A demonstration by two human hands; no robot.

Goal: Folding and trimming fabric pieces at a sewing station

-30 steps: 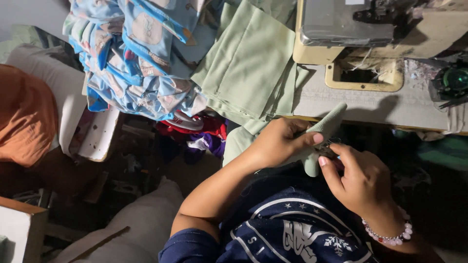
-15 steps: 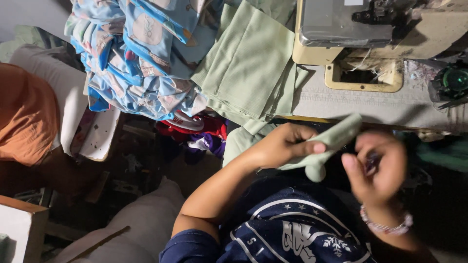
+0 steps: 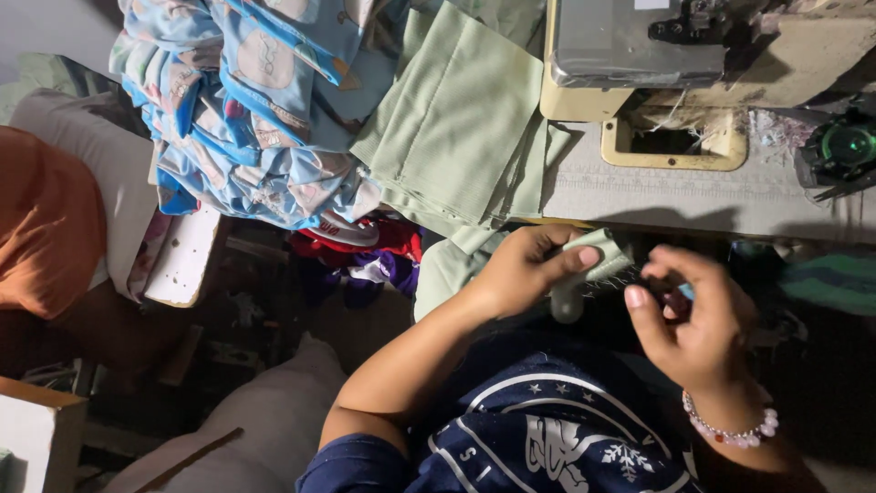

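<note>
Fingers of my left hand pinch a small green cloth piece below the sewing table; my right hand, half curled beside it, grips something I cannot make out.

The left hand pinches a small green cloth piece. The right hand curls just beside it, below the sewing machine.

I see small fabric piece: pale green. Folded cloth stack: same pale green, plain. Fabric pile: blue, cartoon print, darker blue trim. Shirt: navy, white star and snowflake print. Bracelet: pinkish-white beads. Sewing machine: grey, cream base. I note cushion: orange.
</note>
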